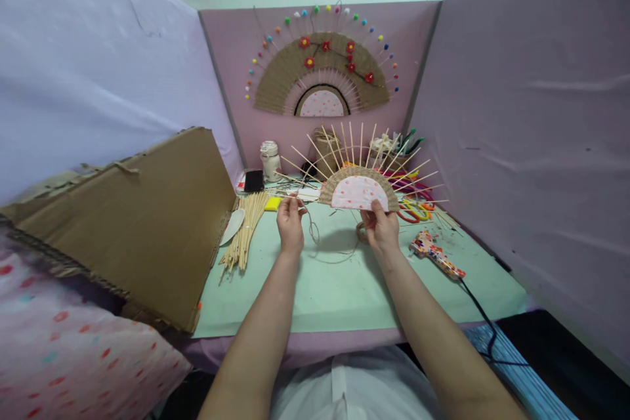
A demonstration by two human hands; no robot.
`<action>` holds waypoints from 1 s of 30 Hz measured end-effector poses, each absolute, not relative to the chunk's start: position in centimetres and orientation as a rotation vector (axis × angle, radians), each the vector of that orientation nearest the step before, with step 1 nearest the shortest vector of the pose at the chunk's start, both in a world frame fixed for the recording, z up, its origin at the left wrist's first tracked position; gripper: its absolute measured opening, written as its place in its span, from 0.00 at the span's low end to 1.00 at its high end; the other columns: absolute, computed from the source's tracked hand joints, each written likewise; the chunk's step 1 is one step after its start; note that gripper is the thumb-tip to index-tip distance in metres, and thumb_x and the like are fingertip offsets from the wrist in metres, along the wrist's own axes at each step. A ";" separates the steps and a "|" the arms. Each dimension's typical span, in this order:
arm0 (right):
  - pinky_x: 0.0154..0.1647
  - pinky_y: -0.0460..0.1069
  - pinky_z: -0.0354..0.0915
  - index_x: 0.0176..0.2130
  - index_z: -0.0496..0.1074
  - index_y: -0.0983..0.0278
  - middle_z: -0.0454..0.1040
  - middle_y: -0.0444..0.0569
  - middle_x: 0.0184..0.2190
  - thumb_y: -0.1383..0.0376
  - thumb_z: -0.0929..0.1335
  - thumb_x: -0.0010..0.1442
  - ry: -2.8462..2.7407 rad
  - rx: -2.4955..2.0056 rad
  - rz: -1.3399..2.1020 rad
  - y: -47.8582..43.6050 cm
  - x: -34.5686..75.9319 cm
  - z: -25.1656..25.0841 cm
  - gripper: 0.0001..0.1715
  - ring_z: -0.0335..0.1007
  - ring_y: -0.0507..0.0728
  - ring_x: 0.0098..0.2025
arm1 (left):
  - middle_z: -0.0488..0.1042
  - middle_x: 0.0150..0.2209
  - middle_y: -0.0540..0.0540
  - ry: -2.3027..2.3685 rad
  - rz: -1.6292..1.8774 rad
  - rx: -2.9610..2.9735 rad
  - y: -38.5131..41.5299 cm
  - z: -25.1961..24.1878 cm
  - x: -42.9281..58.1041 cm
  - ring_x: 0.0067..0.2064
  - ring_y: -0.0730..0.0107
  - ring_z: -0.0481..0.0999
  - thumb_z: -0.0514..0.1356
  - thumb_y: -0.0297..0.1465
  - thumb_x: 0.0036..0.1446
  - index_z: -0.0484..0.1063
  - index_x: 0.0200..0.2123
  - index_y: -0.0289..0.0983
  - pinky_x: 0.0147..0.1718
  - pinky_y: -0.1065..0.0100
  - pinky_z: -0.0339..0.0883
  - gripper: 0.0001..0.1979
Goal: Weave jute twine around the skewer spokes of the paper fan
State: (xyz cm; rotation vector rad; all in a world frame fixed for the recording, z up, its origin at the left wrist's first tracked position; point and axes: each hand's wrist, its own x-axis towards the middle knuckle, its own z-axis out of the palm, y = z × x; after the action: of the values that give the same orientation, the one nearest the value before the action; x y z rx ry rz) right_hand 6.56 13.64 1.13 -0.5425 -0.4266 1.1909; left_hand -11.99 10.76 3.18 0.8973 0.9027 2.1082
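Observation:
A half-round fan [359,191] with a woven brown band, a pink-and-white spotted centre and thin sticks spreading outward is held up over the table. My right hand [382,226] grips its lower edge, thumb on the spotted part. To the left of the fan, my left hand [291,220] is closed in a pinch on thin brown twine [314,230], close to the tips of the leftmost sticks. The twine loops down from the fingers and curves across the green tabletop [315,302] towards a small coil [361,232] beside my right hand.
At left are a bundle of sticks [247,230] and a large cardboard sheet [162,223]. A glue gun [437,254] with a black cable lies at right. Behind stand a white jar [270,161] and a twine roll [325,147]. A decorated fan [275,82] hangs on the back wall.

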 end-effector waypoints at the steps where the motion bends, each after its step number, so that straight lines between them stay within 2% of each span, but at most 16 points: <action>1: 0.36 0.46 0.74 0.40 0.71 0.59 0.78 0.40 0.39 0.64 0.77 0.43 -0.425 -0.543 1.186 13.6 6.6 1.2 0.24 0.75 0.49 0.36 | 0.70 0.38 0.48 0.910 2.118 0.893 10.7 3.2 -12.0 0.34 0.77 0.70 0.65 0.42 0.51 0.68 0.34 0.38 0.31 0.75 0.66 0.16; 7: 0.38 0.48 0.75 0.39 0.69 0.58 0.77 0.39 0.39 0.63 0.77 0.44 -0.463 -0.569 1.118 13.4 6.5 1.4 0.23 0.75 0.50 0.38 | 0.68 0.29 0.54 0.925 2.170 0.784 10.3 3.6 -11.9 0.29 0.79 0.69 0.66 0.35 0.47 0.62 0.35 0.40 0.29 0.76 0.62 0.16; 12: 0.39 0.49 0.75 0.39 0.69 0.59 0.76 0.41 0.42 0.63 0.78 0.43 -0.510 -0.550 1.070 13.2 6.5 1.5 0.24 0.74 0.50 0.40 | 0.71 0.29 0.51 0.860 2.041 0.653 9.9 4.1 -11.9 0.29 0.76 0.74 0.60 0.41 0.49 0.60 0.36 0.39 0.31 0.72 0.65 0.16; 15: 0.38 0.49 0.75 0.39 0.69 0.59 0.76 0.41 0.42 0.63 0.77 0.43 -0.509 -0.560 1.052 13.2 6.6 1.5 0.24 0.74 0.50 0.40 | 0.72 0.30 0.49 0.857 1.933 0.605 9.8 4.3 -12.1 0.30 0.73 0.76 0.56 0.48 0.51 0.61 0.35 0.39 0.33 0.69 0.69 0.19; 18: 0.38 0.49 0.76 0.39 0.69 0.59 0.76 0.41 0.41 0.63 0.77 0.43 -0.507 -0.576 1.013 13.3 6.8 1.7 0.24 0.74 0.51 0.40 | 0.73 0.29 0.48 0.897 1.806 0.617 9.7 4.3 -12.4 0.29 0.71 0.76 0.58 0.51 0.50 0.61 0.34 0.39 0.32 0.67 0.70 0.22; 23: 0.38 0.49 0.75 0.38 0.68 0.59 0.76 0.41 0.40 0.64 0.77 0.43 -0.516 -0.598 0.944 13.5 7.4 2.1 0.23 0.74 0.51 0.41 | 0.76 0.28 0.47 1.064 1.646 0.733 9.3 4.0 -13.7 0.24 0.74 0.74 0.69 0.36 0.42 0.63 0.36 0.37 0.28 0.70 0.68 0.21; 26: 0.38 0.50 0.75 0.39 0.67 0.59 0.76 0.41 0.40 0.64 0.77 0.42 -0.510 -0.598 0.900 13.4 8.0 2.6 0.24 0.74 0.51 0.40 | 0.75 0.26 0.50 1.177 1.643 0.824 9.3 3.8 -14.7 0.21 0.75 0.72 0.70 0.29 0.39 0.63 0.39 0.38 0.26 0.70 0.66 0.25; 30: 0.39 0.51 0.75 0.39 0.67 0.59 0.76 0.41 0.39 0.66 0.77 0.42 -0.548 -0.581 0.816 12.8 9.5 3.7 0.25 0.74 0.51 0.40 | 0.75 0.27 0.52 1.222 1.696 0.978 9.4 3.8 -15.3 0.23 0.76 0.72 0.69 0.26 0.38 0.64 0.40 0.39 0.27 0.72 0.64 0.25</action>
State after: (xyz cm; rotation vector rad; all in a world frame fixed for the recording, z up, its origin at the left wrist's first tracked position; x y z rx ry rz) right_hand 9.51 12.79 3.69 -0.5808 -0.5480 0.8165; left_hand -15.25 9.38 3.81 0.9776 1.2224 1.6960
